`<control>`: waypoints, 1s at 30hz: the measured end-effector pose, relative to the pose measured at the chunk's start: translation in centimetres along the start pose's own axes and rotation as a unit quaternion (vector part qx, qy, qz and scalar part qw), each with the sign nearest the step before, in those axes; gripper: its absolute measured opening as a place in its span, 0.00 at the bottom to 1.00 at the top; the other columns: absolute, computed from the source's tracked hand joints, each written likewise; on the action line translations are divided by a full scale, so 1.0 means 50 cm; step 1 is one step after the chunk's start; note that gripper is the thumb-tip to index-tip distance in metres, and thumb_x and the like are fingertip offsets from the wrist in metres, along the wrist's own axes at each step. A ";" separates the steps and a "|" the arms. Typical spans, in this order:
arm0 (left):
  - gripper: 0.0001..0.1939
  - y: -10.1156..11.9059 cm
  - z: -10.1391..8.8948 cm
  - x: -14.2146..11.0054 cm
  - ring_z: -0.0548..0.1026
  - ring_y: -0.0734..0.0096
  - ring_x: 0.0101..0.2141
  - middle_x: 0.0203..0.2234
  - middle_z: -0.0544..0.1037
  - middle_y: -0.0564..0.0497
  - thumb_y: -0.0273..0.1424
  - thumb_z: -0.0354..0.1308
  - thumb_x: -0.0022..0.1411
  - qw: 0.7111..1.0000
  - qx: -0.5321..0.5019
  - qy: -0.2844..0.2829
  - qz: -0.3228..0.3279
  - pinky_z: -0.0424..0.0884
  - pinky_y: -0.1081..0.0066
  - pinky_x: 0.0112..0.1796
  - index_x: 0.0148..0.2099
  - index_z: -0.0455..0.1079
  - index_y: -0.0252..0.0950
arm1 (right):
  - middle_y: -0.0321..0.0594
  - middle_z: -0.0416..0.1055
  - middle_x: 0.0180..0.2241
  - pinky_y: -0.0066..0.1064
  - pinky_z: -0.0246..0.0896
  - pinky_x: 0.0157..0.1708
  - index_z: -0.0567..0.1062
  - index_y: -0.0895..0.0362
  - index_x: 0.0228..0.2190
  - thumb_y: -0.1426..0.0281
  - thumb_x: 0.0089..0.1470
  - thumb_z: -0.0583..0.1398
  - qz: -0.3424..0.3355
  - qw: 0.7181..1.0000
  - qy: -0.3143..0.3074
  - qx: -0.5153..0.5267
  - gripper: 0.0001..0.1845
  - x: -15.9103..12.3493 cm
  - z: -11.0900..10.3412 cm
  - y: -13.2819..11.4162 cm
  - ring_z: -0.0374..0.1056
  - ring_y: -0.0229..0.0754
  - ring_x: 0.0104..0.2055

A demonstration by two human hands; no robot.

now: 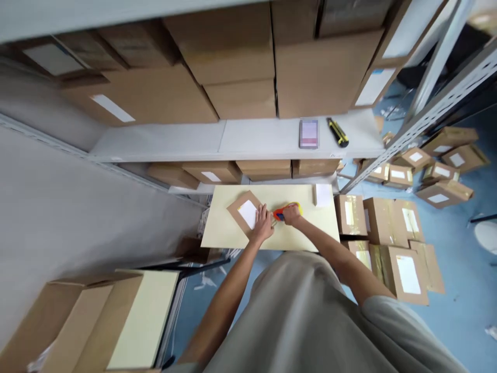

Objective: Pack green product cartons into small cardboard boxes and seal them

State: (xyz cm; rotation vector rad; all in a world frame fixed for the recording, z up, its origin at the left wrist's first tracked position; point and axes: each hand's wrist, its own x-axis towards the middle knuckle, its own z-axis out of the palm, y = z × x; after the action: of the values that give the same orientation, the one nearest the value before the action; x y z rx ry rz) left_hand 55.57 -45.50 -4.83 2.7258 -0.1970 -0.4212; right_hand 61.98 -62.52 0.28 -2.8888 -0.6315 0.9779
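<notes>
A small flat cardboard box [236,211] with a white label [247,213] lies turned at an angle on the cream tabletop [219,239]. My left hand [264,224] rests on the box's right side, fingers stretched out and partly over the label. Just to its right, my right hand [292,214] is closed around a red, blue and yellow tape gun [278,213]. The tape gun's front end points left and comes close to my left hand; whether it touches the box I cannot tell. A stack of white labels [322,195] sits at the tabletop's back right corner.
Behind the tabletop stands a grey shelf [166,142] with large cardboard boxes [240,57]. On it lie a yellow-black box cutter [337,132] and a phone-like object [309,134]. Labelled boxes [407,273] cover the floor at right. An open carton [89,316] is at lower left.
</notes>
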 end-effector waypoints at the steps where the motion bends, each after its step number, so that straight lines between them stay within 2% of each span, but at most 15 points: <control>1: 0.38 0.002 -0.003 0.001 0.39 0.34 0.83 0.82 0.47 0.21 0.23 0.67 0.57 1.000 -0.001 0.001 -0.002 0.40 0.36 0.80 0.69 0.66 0.33 | 0.64 0.84 0.56 0.49 0.72 0.56 0.86 0.60 0.53 0.77 0.62 0.64 0.006 1.000 0.008 0.001 0.19 -0.001 -0.012 -0.010 0.82 0.62 0.60; 6: 0.38 0.000 -0.015 0.009 0.43 0.35 0.82 0.81 0.57 0.26 0.25 0.66 0.55 1.000 -0.001 0.009 -0.029 0.44 0.37 0.80 0.68 0.68 0.37 | 0.68 0.85 0.50 0.62 0.75 0.52 0.87 0.62 0.48 0.81 0.57 0.64 0.038 0.997 0.061 0.020 0.19 0.000 -0.072 -0.039 0.84 0.69 0.56; 9: 0.34 0.006 -0.028 0.011 0.48 0.35 0.82 0.79 0.62 0.29 0.26 0.68 0.55 0.999 -0.032 0.024 -0.034 0.49 0.39 0.79 0.65 0.71 0.40 | 0.66 0.86 0.50 0.59 0.77 0.50 0.86 0.59 0.48 0.76 0.60 0.65 0.054 0.994 0.085 0.046 0.15 -0.004 -0.101 -0.030 0.84 0.68 0.56; 11: 0.33 0.022 -0.044 0.016 0.57 0.37 0.80 0.76 0.67 0.32 0.30 0.69 0.58 0.993 -0.095 0.049 -0.046 0.58 0.42 0.77 0.66 0.70 0.43 | 0.64 0.85 0.52 0.54 0.78 0.50 0.86 0.56 0.49 0.69 0.67 0.64 0.061 0.991 0.101 0.065 0.13 -0.009 -0.116 -0.018 0.84 0.67 0.56; 13: 0.34 0.048 -0.069 0.028 0.66 0.42 0.77 0.71 0.71 0.37 0.32 0.69 0.62 0.980 -0.168 0.100 -0.046 0.67 0.46 0.74 0.69 0.68 0.47 | 0.62 0.85 0.53 0.48 0.78 0.51 0.85 0.55 0.51 0.61 0.74 0.59 0.061 0.987 0.119 0.085 0.17 -0.014 -0.135 -0.010 0.85 0.64 0.56; 15: 0.34 0.077 -0.101 0.049 0.71 0.47 0.73 0.68 0.72 0.39 0.31 0.67 0.63 0.959 -0.218 0.177 -0.037 0.70 0.49 0.72 0.70 0.67 0.48 | 0.60 0.85 0.54 0.43 0.77 0.52 0.83 0.55 0.54 0.54 0.78 0.53 0.054 0.983 0.141 0.101 0.24 -0.018 -0.163 -0.010 0.84 0.62 0.58; 17: 0.35 0.101 -0.142 0.077 0.72 0.47 0.72 0.65 0.73 0.39 0.25 0.66 0.61 0.933 -0.245 0.264 -0.027 0.70 0.50 0.72 0.68 0.67 0.47 | 0.60 0.84 0.57 0.41 0.75 0.54 0.80 0.57 0.60 0.53 0.79 0.49 0.046 0.976 0.179 0.119 0.28 -0.022 -0.206 -0.019 0.82 0.61 0.60; 19: 0.35 0.116 -0.191 0.109 0.73 0.47 0.69 0.62 0.73 0.38 0.22 0.64 0.59 0.903 -0.270 0.336 0.002 0.71 0.50 0.71 0.68 0.68 0.45 | 0.62 0.82 0.58 0.41 0.74 0.56 0.74 0.61 0.65 0.56 0.78 0.51 0.034 0.962 0.232 0.141 0.28 -0.026 -0.263 -0.032 0.81 0.61 0.62; 22: 0.36 0.126 -0.271 0.162 0.77 0.47 0.64 0.62 0.72 0.37 0.22 0.64 0.60 0.855 -0.310 0.410 0.062 0.75 0.49 0.68 0.69 0.66 0.42 | 0.65 0.78 0.62 0.43 0.72 0.58 0.70 0.66 0.67 0.62 0.74 0.57 0.006 0.935 0.320 0.152 0.28 -0.029 -0.360 -0.045 0.79 0.61 0.61; 24: 0.38 0.131 -0.322 0.196 0.78 0.46 0.63 0.64 0.71 0.36 0.22 0.66 0.59 0.835 -0.323 0.437 0.085 0.76 0.48 0.67 0.71 0.65 0.41 | 0.66 0.77 0.63 0.44 0.70 0.62 0.70 0.68 0.66 0.65 0.74 0.56 -0.013 0.925 0.358 0.126 0.26 -0.023 -0.422 -0.048 0.78 0.60 0.62; 26: 0.41 0.136 -0.363 0.228 0.76 0.44 0.66 0.66 0.70 0.34 0.22 0.67 0.57 0.830 -0.322 0.444 0.100 0.74 0.46 0.69 0.72 0.65 0.40 | 0.66 0.78 0.61 0.44 0.65 0.66 0.72 0.68 0.64 0.69 0.75 0.53 -0.022 0.923 0.374 0.088 0.24 -0.009 -0.472 -0.048 0.78 0.58 0.61; 28: 0.43 0.142 -0.388 0.256 0.73 0.42 0.70 0.68 0.70 0.33 0.21 0.67 0.56 0.836 -0.315 0.434 0.113 0.70 0.45 0.72 0.73 0.66 0.38 | 0.66 0.79 0.60 0.44 0.59 0.71 0.74 0.68 0.63 0.74 0.74 0.51 -0.019 0.923 0.380 0.059 0.23 0.014 -0.506 -0.045 0.77 0.57 0.62; 30: 0.45 0.146 -0.394 0.280 0.70 0.42 0.73 0.70 0.71 0.32 0.20 0.66 0.56 0.851 -0.304 0.406 0.138 0.66 0.45 0.74 0.75 0.66 0.38 | 0.67 0.78 0.61 0.45 0.56 0.73 0.75 0.68 0.63 0.78 0.70 0.53 -0.010 0.923 0.383 0.050 0.24 0.041 -0.524 -0.039 0.75 0.57 0.64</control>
State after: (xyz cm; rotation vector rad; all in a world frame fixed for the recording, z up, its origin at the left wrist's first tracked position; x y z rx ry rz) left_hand 74.45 -48.17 11.70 1.9761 -0.1733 0.6544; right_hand 78.14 -57.26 20.41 -2.8128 -0.5062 -0.1599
